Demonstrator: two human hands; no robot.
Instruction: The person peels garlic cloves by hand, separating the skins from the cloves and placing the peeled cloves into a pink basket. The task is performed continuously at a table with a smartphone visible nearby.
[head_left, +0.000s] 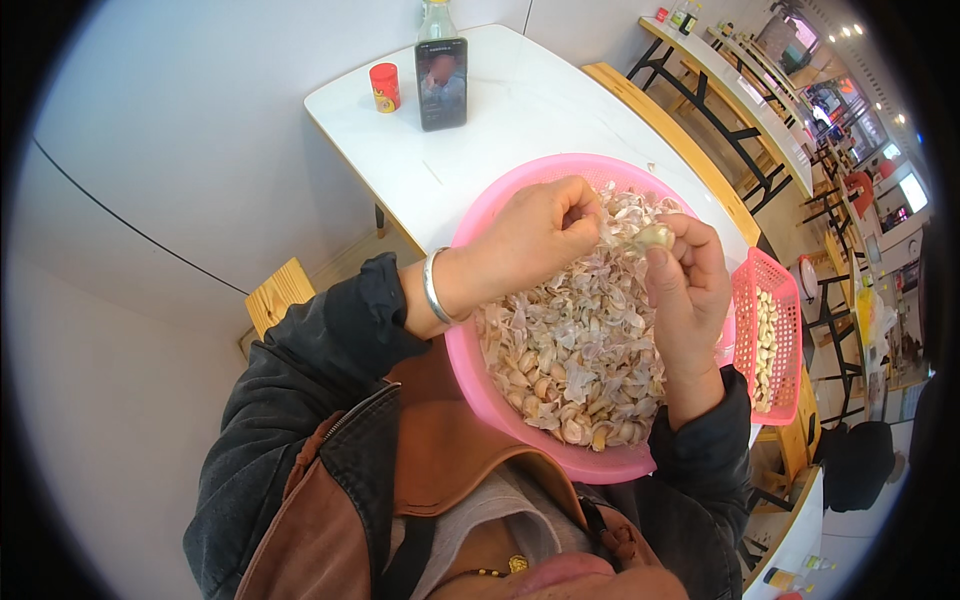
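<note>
My left hand (544, 225), with a silver bangle (435, 285) on its wrist, is over the upper part of a round pink plastic basket (466, 367). Its thumb and fingers are closed; whether any skin is pinched between them is hard to see. Just to the right, my right hand (686, 266) holds a garlic clove (655, 237) between thumb and fingers. Unpeeled garlic cloves (576, 427) and loose papery garlic skins (585, 322) fill the basket below both hands. Peeled garlic cloves (765, 337) lie in a smaller pink rectangular basket (789, 352) at the right.
The round basket stands on a white table (525, 97). At its far end are a red cup-shaped container (385, 88) and a smartphone (441, 86) propped against a glass bottle (436, 22). A wooden bench (675, 142) runs along the right side; a wooden stool (279, 295) is at left.
</note>
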